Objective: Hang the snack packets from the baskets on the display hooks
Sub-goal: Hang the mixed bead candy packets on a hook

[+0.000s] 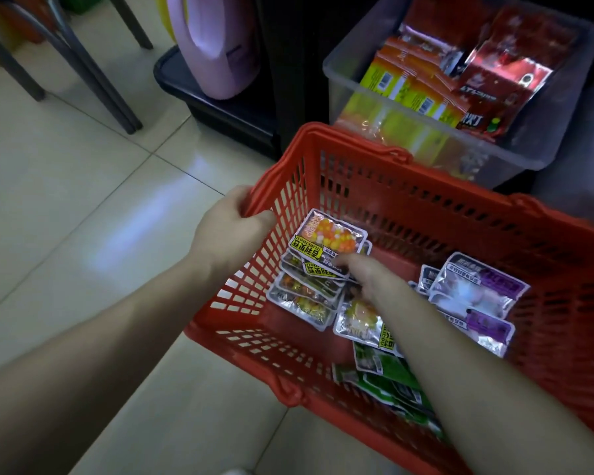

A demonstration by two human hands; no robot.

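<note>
The person's left hand (234,217) grips the left end of a red plastic shopping basket (426,200), its fingers (263,216) curled over the rim and closed round it. The right hand (367,274) reaches down inside the basket, with its fingertips (340,260) touching the lower edge of the top packet in a fanned stack of silver snack packets printed with orange and yellow pieces (326,240). The thumb is hidden, so it cannot be told whether the hand pinches that packet or only touches it. The stack lies at the basket's left end, against the slatted wall. One more packet of the same kind (357,322) lies loose under the right wrist. Purple-labelled packets (477,291) are heaped at the right side of the basket floor, and green packets (388,375) lie along the near side, partly covered by the right forearm. Behind the basket stands a clear plastic bin (336,72) holding red and yellow-orange packets (508,73). To its left, on the pale tiled floor (83,200), a pink jug (213,46) stands in a black tray (186,84).
</note>
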